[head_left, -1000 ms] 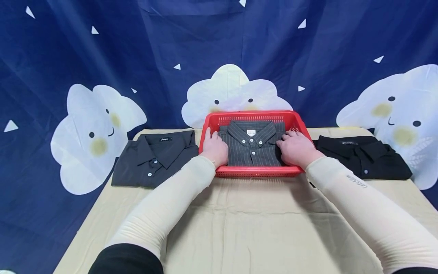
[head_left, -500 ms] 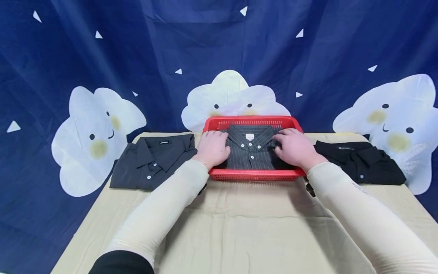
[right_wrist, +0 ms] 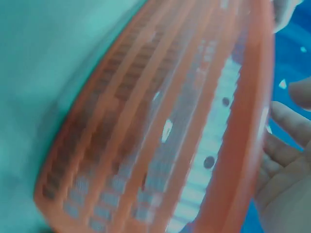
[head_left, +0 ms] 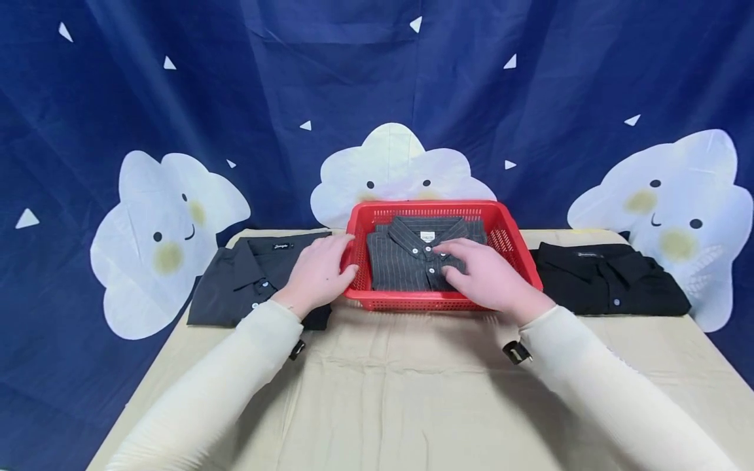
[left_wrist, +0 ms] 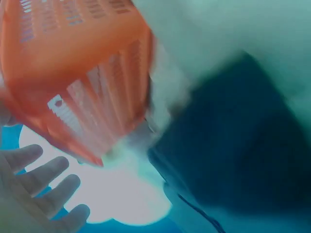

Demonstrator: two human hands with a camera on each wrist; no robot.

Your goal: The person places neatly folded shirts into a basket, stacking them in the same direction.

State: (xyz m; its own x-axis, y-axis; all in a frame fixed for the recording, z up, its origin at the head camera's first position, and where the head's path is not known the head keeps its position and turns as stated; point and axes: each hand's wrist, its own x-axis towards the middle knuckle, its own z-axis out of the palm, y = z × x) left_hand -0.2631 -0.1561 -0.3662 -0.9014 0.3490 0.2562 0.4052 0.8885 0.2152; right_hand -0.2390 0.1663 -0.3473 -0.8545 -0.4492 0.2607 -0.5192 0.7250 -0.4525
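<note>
A folded dark pinstriped shirt (head_left: 400, 261) lies collar up in a red plastic basket (head_left: 436, 297) at the middle of the table. My left hand (head_left: 318, 271) is beside the basket's left rim, in front of a folded dark grey shirt (head_left: 224, 294). In the left wrist view its fingers (left_wrist: 58, 191) are spread and hold nothing. Over the front right of the basket is my right hand (head_left: 491, 275), its fingers loosely bent above the pinstriped shirt's buttons. Whether they touch the cloth I cannot tell. The right wrist view shows the basket's slotted side (right_wrist: 146, 145) beside that hand.
A folded black shirt (head_left: 612, 281) lies right of the basket. Beige cloth (head_left: 383, 392) covers the table. Behind it hangs a blue curtain (head_left: 353, 72) printed with white clouds. Dark straps show at both wrists.
Both hands have come out from the shirt's sides. The left hand has moved left past the basket's rim, and the right hand has drawn back towards the basket's front. The shirt stays inside.
</note>
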